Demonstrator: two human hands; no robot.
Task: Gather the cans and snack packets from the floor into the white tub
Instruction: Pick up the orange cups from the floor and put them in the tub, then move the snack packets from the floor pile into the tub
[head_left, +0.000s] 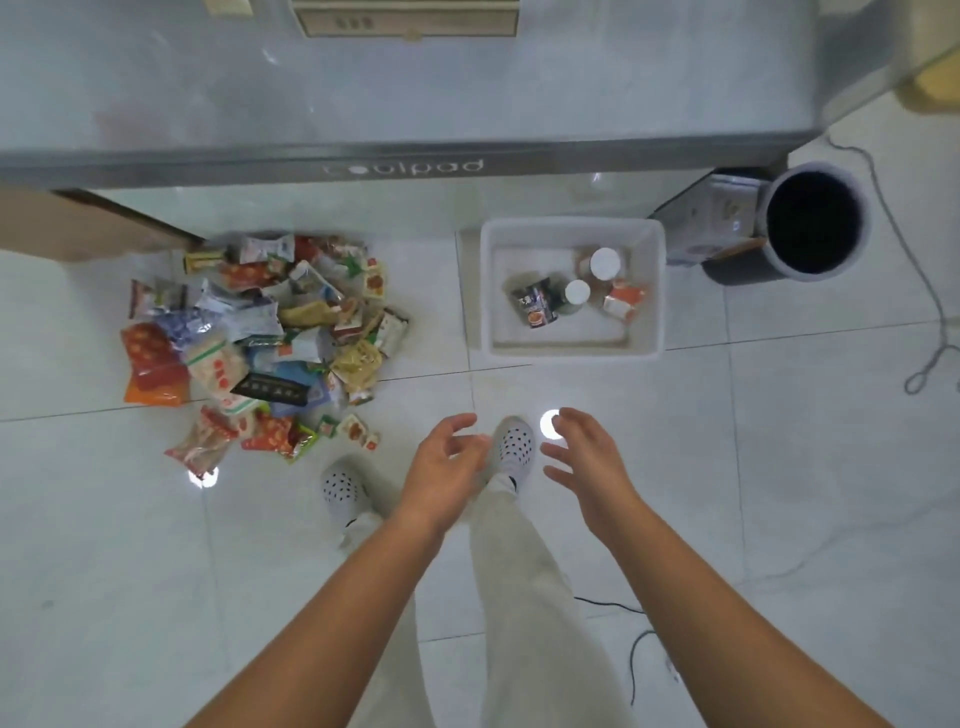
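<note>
The snack packets (260, 338) lie heaped on the floor (779, 467) to my left, the lower ones buried (labels too blurred to read). The white tub (571, 349) ahead holds a can (535, 306). My left hand (447, 460) and right hand (589, 465) hover empty, both loosely spread. A bin (852, 249) stands near the tub's right side.
</note>
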